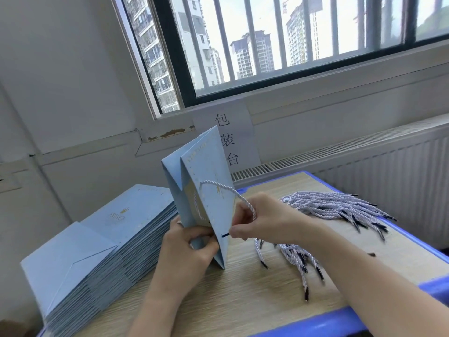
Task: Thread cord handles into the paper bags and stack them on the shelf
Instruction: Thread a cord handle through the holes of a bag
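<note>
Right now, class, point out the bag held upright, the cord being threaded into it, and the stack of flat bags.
held bag (209, 166): head view, on its blue front panel.
threaded cord (228, 188): head view, on its white loop.
stack of flat bags (109, 227): head view, top bag's face.

The left hand (192, 242) grips a folded light-blue paper bag (209, 198) near its lower end and holds it upright over the wooden table (243, 300). The right hand (262, 220) pinches the dark tip of a white twisted cord (233, 190) that loops across the bag's face. A stack of flat bags (102, 239) lies to the left, a loose pile of cords (335, 205) to the right.
</note>
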### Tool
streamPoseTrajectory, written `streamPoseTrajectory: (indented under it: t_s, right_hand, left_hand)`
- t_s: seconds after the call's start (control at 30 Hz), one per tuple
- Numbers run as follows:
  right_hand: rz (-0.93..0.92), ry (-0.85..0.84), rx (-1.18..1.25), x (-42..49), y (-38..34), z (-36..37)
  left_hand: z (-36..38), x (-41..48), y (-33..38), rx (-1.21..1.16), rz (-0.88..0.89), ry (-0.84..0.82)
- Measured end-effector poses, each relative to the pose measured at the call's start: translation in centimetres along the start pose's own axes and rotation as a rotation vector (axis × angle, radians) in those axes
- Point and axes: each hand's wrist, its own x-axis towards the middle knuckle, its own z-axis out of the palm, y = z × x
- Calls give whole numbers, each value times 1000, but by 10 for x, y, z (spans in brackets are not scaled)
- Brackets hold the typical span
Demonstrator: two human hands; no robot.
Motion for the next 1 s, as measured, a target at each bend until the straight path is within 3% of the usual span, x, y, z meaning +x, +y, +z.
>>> streamPoseTrajectory:
  t_s: [0.7, 1.0]
  right_hand:
    - [-76, 21, -5, 4, 4, 9]
    - [-128, 98, 58, 4, 3, 4]
  left_hand:
    - [2, -2, 5, -6, 28, 10]
    - [7, -2, 2, 131, 117, -11]
